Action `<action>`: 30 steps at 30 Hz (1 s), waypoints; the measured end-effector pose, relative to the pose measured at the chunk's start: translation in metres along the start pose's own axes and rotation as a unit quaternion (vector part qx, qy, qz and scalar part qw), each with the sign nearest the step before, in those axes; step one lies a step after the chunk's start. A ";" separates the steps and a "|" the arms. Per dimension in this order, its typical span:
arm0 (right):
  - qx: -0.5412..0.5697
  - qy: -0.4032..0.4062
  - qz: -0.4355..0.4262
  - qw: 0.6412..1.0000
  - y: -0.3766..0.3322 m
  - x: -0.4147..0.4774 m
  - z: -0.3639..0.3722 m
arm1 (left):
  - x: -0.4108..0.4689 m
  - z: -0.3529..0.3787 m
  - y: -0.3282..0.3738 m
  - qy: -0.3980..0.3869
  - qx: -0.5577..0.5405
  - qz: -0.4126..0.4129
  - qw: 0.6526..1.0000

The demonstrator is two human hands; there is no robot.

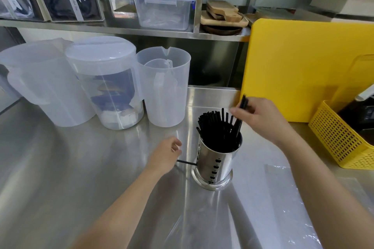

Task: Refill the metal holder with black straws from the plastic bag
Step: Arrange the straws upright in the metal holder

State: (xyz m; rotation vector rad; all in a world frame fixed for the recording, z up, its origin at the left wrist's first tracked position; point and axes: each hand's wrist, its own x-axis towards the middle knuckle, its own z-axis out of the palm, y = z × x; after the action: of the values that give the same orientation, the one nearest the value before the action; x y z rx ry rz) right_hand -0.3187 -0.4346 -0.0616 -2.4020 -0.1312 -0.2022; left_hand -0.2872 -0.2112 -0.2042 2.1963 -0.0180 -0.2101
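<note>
Three translucent jugs (pixel 101 79) (middle one lidded), upright yellow cutting board (pixel 293 62), yellow perforated basket (pixel 340 141)

The holder (pixel 215 160) is polished metal, mirror-glossy, on a brushed steel counter (pixel 81 168) with a softer sheen. The straws (pixel 216 133) are matt black plastic — the jugs (pixel 164 91) frosted, translucent plastic, the bag (pixel 287 198) thin, clear, crinkled film.

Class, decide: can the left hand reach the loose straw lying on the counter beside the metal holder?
Probably yes: the left hand is over one end of the loose straw, nothing between.
</note>
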 end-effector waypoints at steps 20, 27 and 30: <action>-0.014 -0.148 -0.103 0.984 0.004 -0.017 0.028 | 0.001 0.006 -0.037 -0.048 0.343 0.220 0.912; -0.128 -0.235 -0.113 0.957 0.004 -0.018 0.043 | -0.001 -0.017 -0.048 0.012 0.376 0.140 0.916; -0.122 -0.238 -0.094 0.959 0.004 -0.018 0.042 | 0.000 -0.035 -0.063 0.013 0.384 0.076 0.920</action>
State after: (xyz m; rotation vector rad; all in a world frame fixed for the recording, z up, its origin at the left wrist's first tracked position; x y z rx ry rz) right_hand -0.3311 -0.4103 -0.0978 -2.6415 -0.5886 0.2960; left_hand -0.2856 -0.1459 -0.2344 2.9647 -0.3012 -0.0874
